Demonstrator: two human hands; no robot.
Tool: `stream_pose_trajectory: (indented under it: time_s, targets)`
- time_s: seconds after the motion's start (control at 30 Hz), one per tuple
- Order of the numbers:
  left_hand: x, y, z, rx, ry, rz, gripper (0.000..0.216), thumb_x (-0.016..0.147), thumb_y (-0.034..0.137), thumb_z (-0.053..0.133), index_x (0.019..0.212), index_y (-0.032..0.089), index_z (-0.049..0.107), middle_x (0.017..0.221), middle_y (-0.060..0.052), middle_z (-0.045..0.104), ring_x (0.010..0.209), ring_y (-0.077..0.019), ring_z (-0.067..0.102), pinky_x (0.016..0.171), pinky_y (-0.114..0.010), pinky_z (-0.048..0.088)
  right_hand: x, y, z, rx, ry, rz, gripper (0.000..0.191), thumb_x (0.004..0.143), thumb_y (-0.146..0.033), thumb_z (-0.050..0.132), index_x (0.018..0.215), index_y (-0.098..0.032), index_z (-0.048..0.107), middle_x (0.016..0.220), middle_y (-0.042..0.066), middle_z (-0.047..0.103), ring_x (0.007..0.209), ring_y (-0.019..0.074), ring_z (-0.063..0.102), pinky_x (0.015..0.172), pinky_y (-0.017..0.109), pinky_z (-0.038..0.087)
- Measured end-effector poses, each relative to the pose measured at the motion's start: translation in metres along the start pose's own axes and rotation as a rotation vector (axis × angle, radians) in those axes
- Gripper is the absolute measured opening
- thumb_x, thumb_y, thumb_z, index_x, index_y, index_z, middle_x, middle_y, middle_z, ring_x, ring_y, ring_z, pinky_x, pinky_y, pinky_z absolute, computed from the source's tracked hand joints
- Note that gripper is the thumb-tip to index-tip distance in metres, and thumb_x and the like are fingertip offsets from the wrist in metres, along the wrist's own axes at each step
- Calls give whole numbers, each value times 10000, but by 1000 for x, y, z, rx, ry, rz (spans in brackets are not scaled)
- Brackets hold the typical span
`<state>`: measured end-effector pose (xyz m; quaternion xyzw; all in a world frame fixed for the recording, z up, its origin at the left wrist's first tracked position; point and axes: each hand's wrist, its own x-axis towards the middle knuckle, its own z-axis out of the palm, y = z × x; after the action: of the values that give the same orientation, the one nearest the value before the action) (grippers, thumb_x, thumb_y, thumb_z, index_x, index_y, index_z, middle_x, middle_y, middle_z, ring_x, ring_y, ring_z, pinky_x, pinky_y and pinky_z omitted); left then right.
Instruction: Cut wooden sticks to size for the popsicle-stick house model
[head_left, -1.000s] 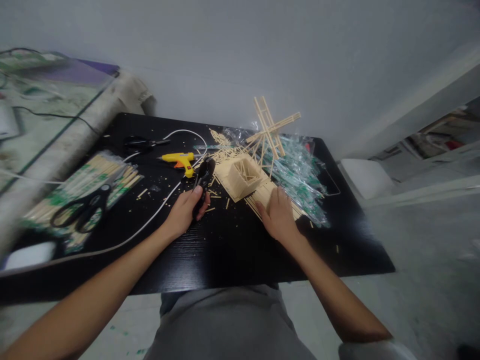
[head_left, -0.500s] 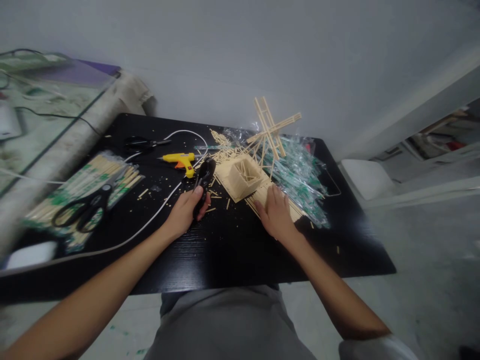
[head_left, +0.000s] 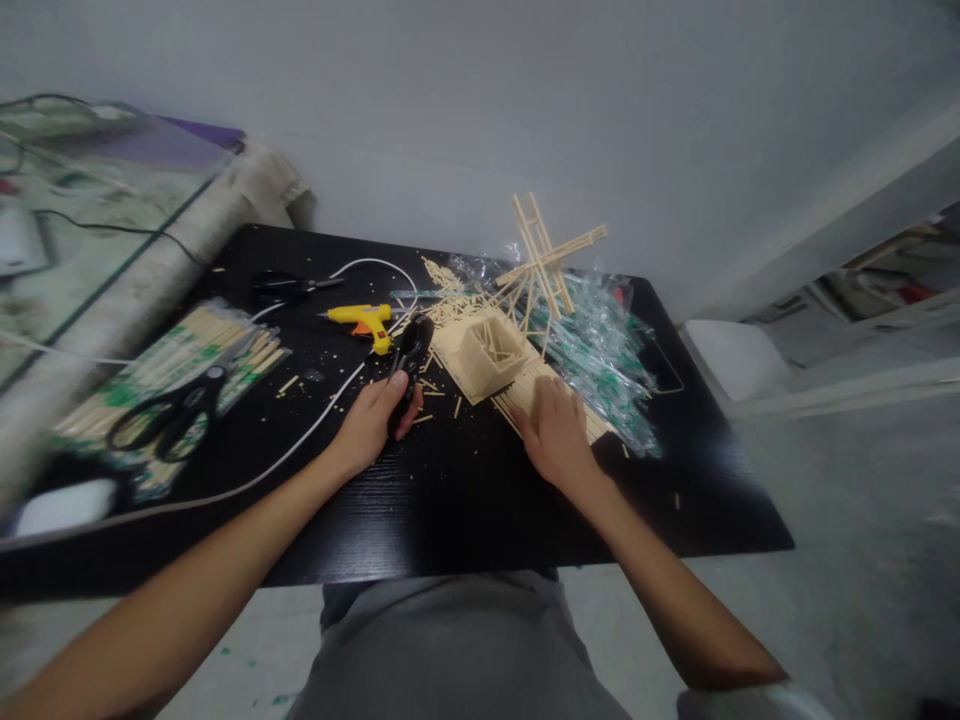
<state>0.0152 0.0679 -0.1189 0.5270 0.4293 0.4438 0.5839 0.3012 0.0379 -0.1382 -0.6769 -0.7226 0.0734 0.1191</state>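
Note:
My left hand [head_left: 380, 415] is closed round a black scissors-like tool [head_left: 412, 350] that points away from me; its exact kind is hard to make out. On the right, my right hand [head_left: 556, 425] lies with outstretched fingers on a flat row of wooden sticks [head_left: 596, 428]. Between and beyond the hands stands a box built of sticks [head_left: 480, 360], open at the top, on a square stick base, with loose short sticks inside. Behind it a cross-shaped stick frame [head_left: 541, 258] rises on thin stick legs.
A yellow glue gun [head_left: 364, 318] lies left of the box, its white cord crossing the black table [head_left: 465, 520]. Large black scissors [head_left: 180, 405] rest on packed sticks [head_left: 127, 380] at left. Black-handled pliers [head_left: 285, 285] lie behind. Green-and-clear plastic wrappers [head_left: 607, 350] are heaped at right; cut pieces are scattered.
Both hands hold nearly the same places; the right hand has shifted very slightly over the sticks. The view has moved a touch.

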Motion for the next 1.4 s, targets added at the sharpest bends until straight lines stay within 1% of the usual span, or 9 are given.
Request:
stream_pose_trajectory:
  time_s: [0.23, 0.37, 0.5, 0.8, 0.93, 1.1, 1.17, 1.27, 1.4]
  targets:
    - [0, 1, 1, -4, 1, 2, 682, 910, 829, 544, 796, 163, 635, 539, 26, 506, 450, -119, 442, 465, -273, 359, 4, 0, 2, 11, -6, -4, 766, 1111, -562, 302, 1602, 18, 397, 1665, 303, 434, 1614, 423, 309, 1305, 665, 167]
    - [0, 2, 1, -8, 4, -3, 679, 900, 831, 557, 796, 166, 639, 542, 22, 514, 449, -122, 442, 458, -276, 355, -2, 1, 4, -14, 39, -32, 795, 1110, -588, 281, 1586, 33, 422, 1677, 321, 405, 1616, 430, 301, 1301, 654, 192]
    - [0, 1, 1, -3, 0, 8, 677, 908, 828, 548, 789, 169, 644, 538, 22, 507, 450, -124, 444, 462, -278, 361, -12, 0, 8, -27, 40, -32, 815, 1111, -602, 252, 1575, 39, 446, 1679, 330, 395, 1619, 430, 298, 1303, 656, 187]
    - [1, 0, 0, -8, -1, 4, 648, 918, 812, 548, 794, 181, 628, 543, 23, 516, 449, -123, 442, 458, -275, 360, -9, -3, 13, -22, -31, -22, 810, 1119, -575, 242, 1636, 38, 355, 1713, 307, 350, 1645, 401, 260, 1315, 660, 180]
    - [0, 1, 2, -14, 10, 2, 652, 902, 820, 563, 779, 183, 623, 542, 17, 523, 450, -125, 450, 457, -271, 369, -9, -7, 10, -33, -16, -36, 789, 1121, -555, 273, 1631, 41, 363, 1710, 300, 363, 1636, 412, 278, 1313, 654, 194]
    - [0, 2, 3, -7, 20, 3, 646, 902, 811, 570, 777, 180, 630, 545, 17, 521, 454, -127, 452, 460, -270, 382, -17, -9, 5, -34, 43, -80, 734, 1121, -536, 317, 1553, 34, 482, 1635, 318, 474, 1597, 427, 351, 1302, 640, 235]
    - [0, 2, 3, -8, 19, -2, 656, 892, 819, 578, 777, 176, 638, 551, 16, 525, 457, -125, 454, 460, -267, 382, -18, -9, 6, -27, 50, -82, 728, 1123, -537, 304, 1540, 27, 497, 1614, 317, 501, 1587, 429, 369, 1295, 643, 250]
    - [0, 2, 2, -15, 16, -9, 666, 890, 826, 575, 789, 172, 649, 553, 18, 524, 459, -125, 456, 461, -265, 379, -16, -9, 6, -12, 51, -73, 719, 1122, -542, 300, 1551, 1, 494, 1616, 302, 506, 1587, 425, 374, 1291, 655, 251]
    - [1, 0, 2, -12, 21, -8, 667, 897, 824, 569, 798, 169, 652, 548, 18, 526, 454, -125, 456, 463, -270, 376, -15, -11, 3, -4, 50, -86, 727, 1124, -539, 294, 1541, 14, 514, 1628, 298, 495, 1590, 434, 367, 1300, 655, 238]
